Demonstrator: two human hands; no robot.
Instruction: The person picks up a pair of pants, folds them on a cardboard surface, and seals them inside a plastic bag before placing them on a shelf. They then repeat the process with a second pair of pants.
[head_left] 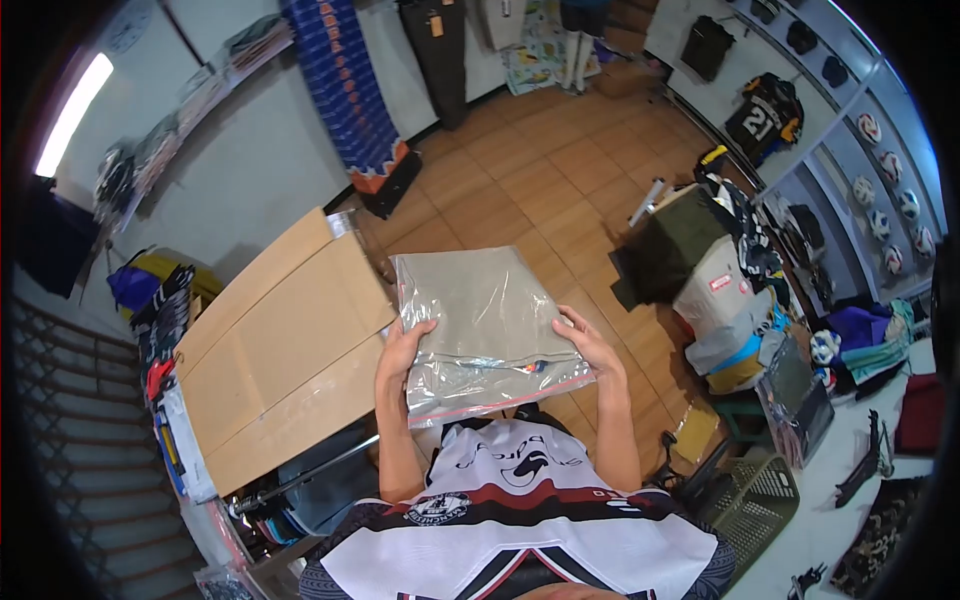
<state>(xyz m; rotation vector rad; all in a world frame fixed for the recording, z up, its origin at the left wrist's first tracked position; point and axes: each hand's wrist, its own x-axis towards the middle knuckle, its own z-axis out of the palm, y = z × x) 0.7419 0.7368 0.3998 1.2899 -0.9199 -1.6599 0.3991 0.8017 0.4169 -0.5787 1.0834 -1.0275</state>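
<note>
A folded grey-beige garment in a clear plastic bag (480, 300) is held up in front of my body, above the tiled floor. My left hand (402, 350) grips its left edge, with the thumb on top and the fingers hidden beneath. On the opposite edge, my right hand (590, 343) holds it the same way. A red strip runs along the bag's near edge, and a small colourful label shows near my right hand. Just left of the bag, close to my left hand, lies a large flat cardboard sheet (290, 350).
A green plastic basket (755, 510) stands at lower right. Piled clothes and bagged goods (730, 330) fill the right side. Soccer balls (880, 224) sit on wall shelves. A tall blue banner box (345, 90) stands at the back, and a person's legs (578, 60) show beyond.
</note>
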